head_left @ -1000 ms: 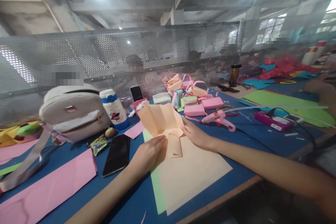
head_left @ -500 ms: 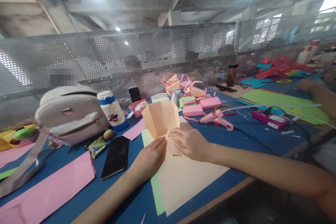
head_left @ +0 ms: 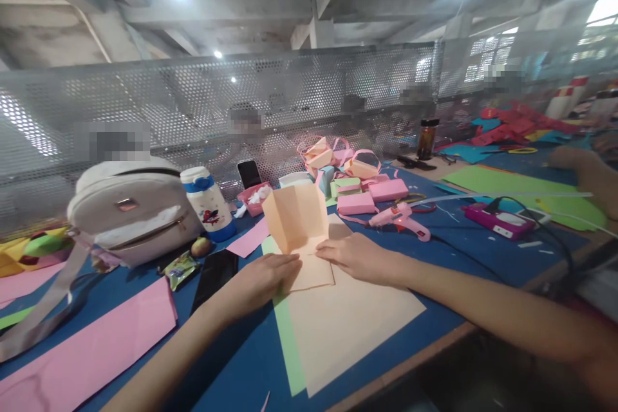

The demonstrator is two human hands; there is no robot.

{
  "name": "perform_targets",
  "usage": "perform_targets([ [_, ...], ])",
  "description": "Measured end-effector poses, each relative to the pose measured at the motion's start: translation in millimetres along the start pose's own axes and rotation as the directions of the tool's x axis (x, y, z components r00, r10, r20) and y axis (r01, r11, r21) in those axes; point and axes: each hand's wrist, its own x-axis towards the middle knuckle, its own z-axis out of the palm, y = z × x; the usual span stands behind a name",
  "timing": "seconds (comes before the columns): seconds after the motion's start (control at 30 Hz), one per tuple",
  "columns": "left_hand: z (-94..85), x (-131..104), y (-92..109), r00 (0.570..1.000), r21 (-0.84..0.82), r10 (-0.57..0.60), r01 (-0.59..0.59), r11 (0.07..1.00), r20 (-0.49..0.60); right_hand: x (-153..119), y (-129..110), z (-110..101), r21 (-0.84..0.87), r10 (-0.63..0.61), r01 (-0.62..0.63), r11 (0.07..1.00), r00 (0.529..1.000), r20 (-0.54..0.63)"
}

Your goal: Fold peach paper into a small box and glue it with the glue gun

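Note:
A folded peach sheet of paper (head_left: 296,215) has its creased far part standing up and its near flap lying flat. My left hand (head_left: 270,278) rests on the left side of that flap, fingers stretched out. Across from it, my right hand (head_left: 360,259) lies over the flap's right edge with extended fingers. Both hands press down on the paper, fingertips a small gap apart. Underneath is a larger flat peach sheet (head_left: 357,325), and a green sheet (head_left: 291,360) shows along its left side.
A pink glue gun (head_left: 400,219) lies right of the paper, near a purple power strip (head_left: 499,219). Pink paper boxes (head_left: 386,188) sit behind. On the left are a phone (head_left: 212,270), a bottle (head_left: 207,203), a backpack (head_left: 130,206) and pink paper (head_left: 96,347). A person's arm (head_left: 577,167) is far right.
My hands have moved apart along the fold, the left one to the left and the right one slightly right. More of the near flap shows between them.

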Motion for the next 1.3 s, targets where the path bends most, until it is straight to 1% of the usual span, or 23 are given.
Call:
perform_targets([
  [0.03,5.0,2.5,0.8,0.999,0.045,-0.035,0.036,0.998,-0.02,0.6,-0.1,-0.2,-0.023,-0.003,0.002,1.0,1.0,-0.005],
  [0.1,13.0,7.7,3.4,0.996,0.12,-0.065,0.072,0.99,-0.064,2.3,-1.3,-0.5,-0.07,-0.001,0.0,0.998,1.0,-0.007],
  [0.17,16.4,10.7,4.6,0.993,0.164,-0.063,0.079,0.983,-0.101,3.9,-2.6,-1.2,-0.108,0.006,-0.006,0.994,1.0,-0.004],
  [0.23,15.4,10.4,3.3,0.993,0.19,-0.036,0.057,0.98,-0.109,4.8,-2.6,-2.0,-0.146,0.01,-0.01,0.989,1.0,0.001],
  [0.37,11.3,5.9,-1.4,0.993,0.22,0.048,-0.023,0.975,-0.111,4.8,-0.6,-0.2,-0.241,0.023,-0.015,0.97,0.999,0.03],
  [0.47,15.6,6.1,0.2,0.98,0.206,0.053,-0.012,0.979,-0.191,5.8,-2.6,3.9,-0.316,0.036,-0.014,0.949,0.997,0.064],
  [0.57,21.2,9.2,5.9,0.968,0.19,0.033,0.015,0.982,-0.249,7.6,-6.9,5.9,-0.334,0.043,-0.017,0.942,0.997,0.071],
  [0.67,18.5,10.1,9.1,0.972,0.189,0.034,0.011,0.982,-0.232,8.1,-8.5,4.3,-0.339,0.038,-0.012,0.941,0.997,0.072],
  [0.8,5.6,7.0,5.2,0.981,0.24,0.139,-0.104,0.965,-0.134,7.3,-5.5,4.7,-0.347,0.026,-0.001,0.938,0.997,0.068],
  [0.83,3.3,6.4,3.7,0.98,0.248,0.158,-0.124,0.961,-0.122,7.3,-4.6,5.9,-0.349,0.024,0.0,0.937,0.998,0.065],
  [0.9,2.2,6.3,1.7,0.978,0.258,0.165,-0.127,0.958,-0.129,7.7,-3.4,8.6,-0.351,0.022,0.0,0.936,0.998,0.059],
  [1.0,7.7,8.4,1.6,0.979,0.271,0.134,-0.088,0.958,-0.155,9.0,-2.9,10.8,-0.346,0.019,0.0,0.938,0.998,0.053],
  [1.13,17.3,10.3,3.9,0.983,0.161,-0.001,0.031,0.986,-0.185,9.2,-2.8,8.8,-0.324,0.004,0.013,0.946,0.999,0.053],
  [1.3,21.2,12.7,11.6,0.967,0.084,-0.124,0.146,0.986,-0.221,7.6,-5.3,6.8,-0.299,-0.007,0.021,0.954,0.999,0.047],
])
